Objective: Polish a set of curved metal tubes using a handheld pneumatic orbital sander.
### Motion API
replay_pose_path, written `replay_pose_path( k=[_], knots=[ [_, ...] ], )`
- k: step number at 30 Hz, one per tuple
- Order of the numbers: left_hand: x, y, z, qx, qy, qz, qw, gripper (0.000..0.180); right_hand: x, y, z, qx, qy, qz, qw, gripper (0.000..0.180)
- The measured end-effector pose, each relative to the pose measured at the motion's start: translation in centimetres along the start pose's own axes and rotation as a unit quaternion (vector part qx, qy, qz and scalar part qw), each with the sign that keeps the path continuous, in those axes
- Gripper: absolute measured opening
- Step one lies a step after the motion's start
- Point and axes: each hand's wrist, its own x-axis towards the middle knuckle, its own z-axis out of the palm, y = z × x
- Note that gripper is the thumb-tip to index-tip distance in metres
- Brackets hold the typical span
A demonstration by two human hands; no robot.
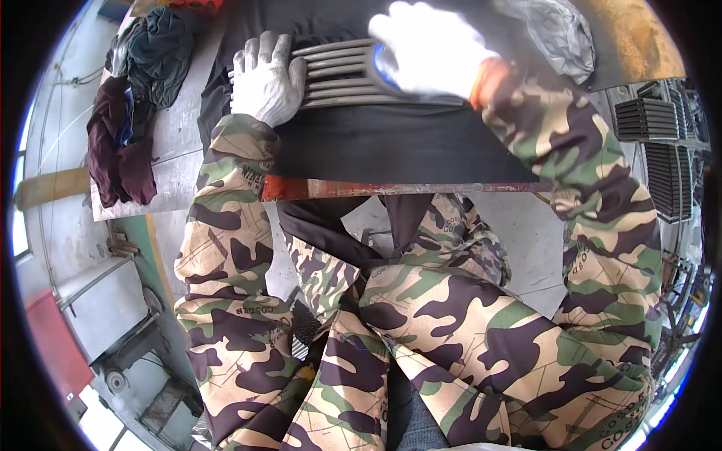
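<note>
Dark and flat, the surface (391,143) stretched across in front of us, its near edge a worn red-painted lip (391,188), with a paler sheet-metal top (177,135) running off to our left. We had both gloved hands on a flat grate of grey metal bars (338,75) that lay at the far side of that dark surface. Our left hand (265,79) rested over its left end, fingers (259,49) spread apart and laid flat across the bars. Our right hand (429,52) covered its right end, but the glove was blurred and we could not tell whether its fingers were closed around the bars.

We judged the grate stiff and fairly heavy for its size, not fragile, with bare steel that could slide under cotton gloves. The outer bars at either end looked the surest hold, one hand per end.

A heap of dark rags (124,135) sat well apart on the pale top to our left, and a crumpled grey cloth (556,34) lay near our right hand. Stacks of similar dark grates (662,143) stood off to the right. Nothing lay between our hands and the grate; our camouflage sleeves (587,195) crossed the red lip.
</note>
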Motion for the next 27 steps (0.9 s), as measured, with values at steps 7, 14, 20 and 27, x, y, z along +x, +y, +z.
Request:
replay_pose_path(
  k=[7,14,20,27],
  knots=[
    [0.6,0.8,0.4,0.056,0.018,-0.028,0.998,0.045,3.7,-0.1,0.4,-0.022,0.01,0.04,0.999,0.025],
    [1.0,0.4,1.7,0.075,0.015,-0.045,0.996,0.048,3.6,-0.7,0.8,-0.018,0.056,0.014,0.998,0.026],
    [1.7,2.7,2.6,0.021,0.037,-0.021,0.999,0.044,0.8,-0.7,0.7,-0.025,0.002,0.0,1.0,0.026],
    [-0.6,2.9,-0.9,0.008,-0.074,-0.074,0.994,0.053,3.0,0.5,1.4,-0.068,0.037,0.047,0.996,0.028]
  ],
)
